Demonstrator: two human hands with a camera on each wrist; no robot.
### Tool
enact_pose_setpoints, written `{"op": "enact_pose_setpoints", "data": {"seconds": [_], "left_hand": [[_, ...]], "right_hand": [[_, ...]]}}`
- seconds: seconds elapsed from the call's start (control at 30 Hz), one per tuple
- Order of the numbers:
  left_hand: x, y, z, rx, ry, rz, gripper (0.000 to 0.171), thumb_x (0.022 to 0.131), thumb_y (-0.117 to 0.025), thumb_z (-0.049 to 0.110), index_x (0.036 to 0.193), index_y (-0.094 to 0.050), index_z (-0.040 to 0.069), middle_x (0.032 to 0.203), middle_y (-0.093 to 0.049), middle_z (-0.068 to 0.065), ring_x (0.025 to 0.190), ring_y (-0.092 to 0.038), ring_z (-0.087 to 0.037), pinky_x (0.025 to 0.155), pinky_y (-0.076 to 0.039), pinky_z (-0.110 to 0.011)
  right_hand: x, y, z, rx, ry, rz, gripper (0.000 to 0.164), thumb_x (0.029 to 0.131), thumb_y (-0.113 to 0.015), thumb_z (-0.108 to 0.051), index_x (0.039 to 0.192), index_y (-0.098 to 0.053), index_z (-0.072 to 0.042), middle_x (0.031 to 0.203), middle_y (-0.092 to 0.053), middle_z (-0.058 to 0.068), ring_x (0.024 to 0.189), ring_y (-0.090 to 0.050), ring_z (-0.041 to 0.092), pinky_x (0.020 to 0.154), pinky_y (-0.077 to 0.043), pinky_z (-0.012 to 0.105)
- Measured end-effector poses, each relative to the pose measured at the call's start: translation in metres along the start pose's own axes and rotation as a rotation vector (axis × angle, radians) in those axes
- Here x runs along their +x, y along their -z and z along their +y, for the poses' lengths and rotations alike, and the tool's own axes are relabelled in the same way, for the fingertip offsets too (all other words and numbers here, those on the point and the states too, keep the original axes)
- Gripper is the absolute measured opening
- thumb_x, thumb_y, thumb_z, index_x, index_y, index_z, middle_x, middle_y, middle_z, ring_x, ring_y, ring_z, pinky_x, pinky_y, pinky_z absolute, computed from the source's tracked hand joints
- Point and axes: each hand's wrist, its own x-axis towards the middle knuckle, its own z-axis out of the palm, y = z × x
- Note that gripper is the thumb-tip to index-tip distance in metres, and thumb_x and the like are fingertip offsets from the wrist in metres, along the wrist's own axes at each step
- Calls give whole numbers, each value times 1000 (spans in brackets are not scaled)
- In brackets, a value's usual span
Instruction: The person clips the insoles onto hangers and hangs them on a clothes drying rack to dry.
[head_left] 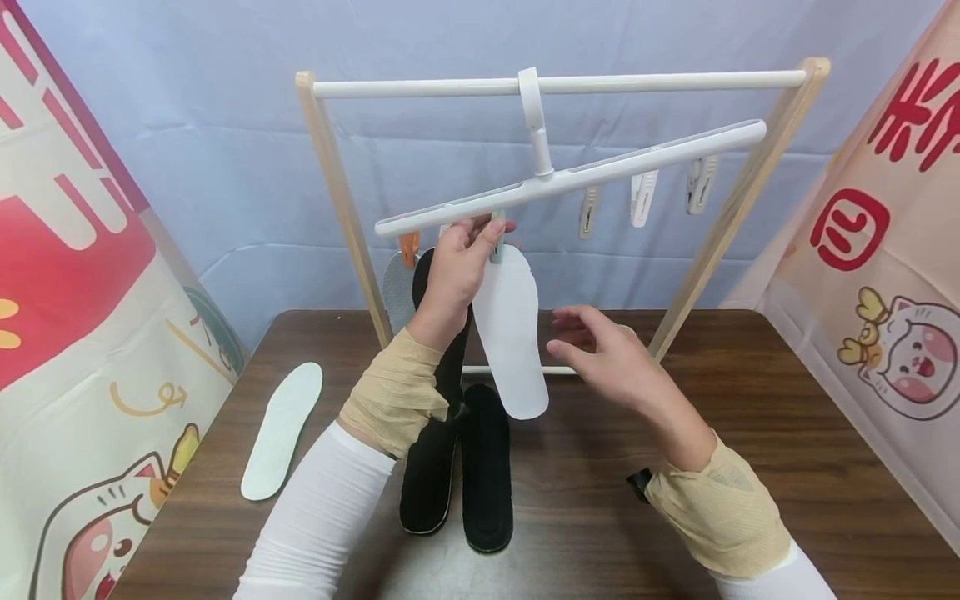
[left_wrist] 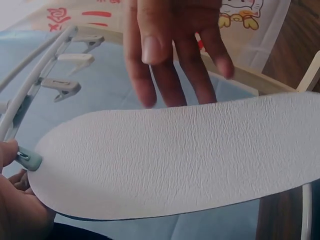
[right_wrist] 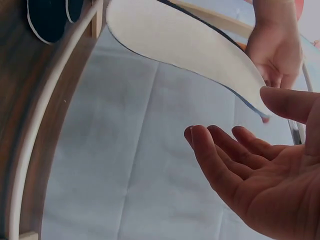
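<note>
A white insole [head_left: 512,333] hangs by its upper end from a pale green clip [head_left: 497,242] under the tilted white hanger [head_left: 570,180]. My left hand [head_left: 463,260] pinches that clip between thumb and fingers; the left wrist view shows the clip [left_wrist: 29,159] on the insole's end. To the right of the insole, my right hand [head_left: 607,354] is apart from it, its fingers loosely bent and holding nothing. Behind my left hand hang a black insole [head_left: 453,358] and a grey insole [head_left: 397,292], the grey one beneath an orange clip [head_left: 408,248].
Three clips, one a white clip [head_left: 642,198], dangle from the hanger's right half. The hanger hooks over a white rail [head_left: 420,88] on a wooden frame [head_left: 341,192]. On the table [head_left: 585,500] lie two black insoles [head_left: 487,475] and a pale insole [head_left: 282,432].
</note>
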Motion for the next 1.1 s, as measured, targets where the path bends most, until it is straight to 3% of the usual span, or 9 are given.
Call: {"op": "enact_pose_setpoints", "data": {"seconds": [0.13, 0.27, 0.37, 0.5, 0.6, 0.7, 0.87, 0.93, 1.1], "left_hand": [[0, 2, 0, 37, 2, 1, 37, 105, -57, 23, 137, -58, 4, 125, -68, -14, 114, -63, -26, 86, -47, -22], [1, 3, -1, 79, 14, -7, 39, 105, -56, 25, 137, -58, 2, 124, -69, -14, 111, -59, -17, 87, -45, -22], [0, 4, -3, 97, 25, -18, 41, 106, -56, 26, 138, -57, 1, 125, -69, -14, 108, -59, -13, 85, -47, -23], [-3, 6, -6, 150, 41, -17, 42, 106, -55, 27, 139, -57, 1, 127, -68, -13, 108, -60, -15, 87, -49, -28], [-4, 8, -8, 191, 54, -2, 42, 105, -57, 26, 139, -57, 1, 130, -66, -14, 113, -61, -20, 95, -50, -34], [-6, 9, -11, 204, 63, 8, 43, 105, -58, 24, 140, -56, 1, 133, -64, -15, 119, -60, -23, 102, -48, -40], [-10, 12, -16, 209, 81, 4, 44, 104, -59, 24, 142, -55, 1, 133, -64, -17, 118, -61, -24, 102, -48, -42], [-12, 12, -18, 215, 90, 3, 45, 104, -60, 25, 142, -55, 2, 131, -65, -17, 114, -62, -24, 100, -49, -43], [-17, 15, -23, 232, 116, 15, 42, 103, -61, 27, 138, -59, 4, 124, -69, -16, 103, -64, -21, 88, -53, -39]], "right_hand": [[-4, 17, -1, 15, -37, 19, 52, 102, -62, -34, 144, -48, -8, 140, -58, 14, 129, -57, 34, 101, -47, 53], [-7, 37, 0, 83, -46, 98, 55, 103, -60, -35, 146, -45, -6, 144, -54, 18, 131, -53, 36, 105, -43, 54], [-8, 52, 2, 141, -56, 193, 55, 103, -59, -32, 148, -44, -4, 145, -52, 18, 123, -58, 26, 101, -49, 37], [-5, 68, 6, 201, -50, 306, 56, 104, -56, -26, 149, -39, 1, 144, -49, 19, 104, -58, 2, 84, -49, 11], [-1, 79, 7, 206, -56, 352, 58, 103, -56, -25, 150, -36, 3, 144, -47, 20, 99, -56, -4, 82, -48, 8], [3, 91, 6, 162, -94, 365, 63, 103, -56, -30, 153, -33, 0, 148, -45, 19, 112, -58, 8, 88, -47, 14], [13, 109, 4, 127, -125, 354, 73, 102, -56, -35, 160, -23, -6, 159, -36, 19, 142, -42, 35, 111, -41, 43], [19, 114, 2, 140, -127, 352, 75, 102, -56, -35, 161, -19, -7, 161, -32, 19, 145, -37, 37, 115, -35, 50], [35, 124, -3, 167, -144, 355, 79, 102, -56, -39, 162, -14, -11, 165, -28, 14, 149, -32, 32, 118, -31, 52]]}}
